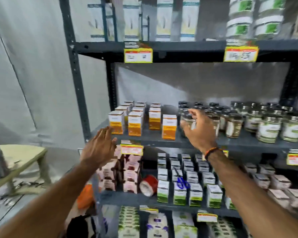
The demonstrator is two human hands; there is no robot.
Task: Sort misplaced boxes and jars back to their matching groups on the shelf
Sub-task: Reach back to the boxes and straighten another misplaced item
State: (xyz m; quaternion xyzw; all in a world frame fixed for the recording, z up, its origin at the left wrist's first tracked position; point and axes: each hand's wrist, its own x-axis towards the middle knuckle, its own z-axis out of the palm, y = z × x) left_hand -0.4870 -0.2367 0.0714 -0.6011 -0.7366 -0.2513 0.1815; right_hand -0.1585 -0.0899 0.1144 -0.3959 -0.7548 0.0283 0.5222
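Head view, middle shelf (162,140): right hand (199,130) is curling its fingers around a dark-lidded jar (187,120) standing at the left end of the jar group, just beside the orange-and-white boxes (169,127); left hand (100,148) is hovering flat, fingers spread, holding nothing, near the shelf's front edge
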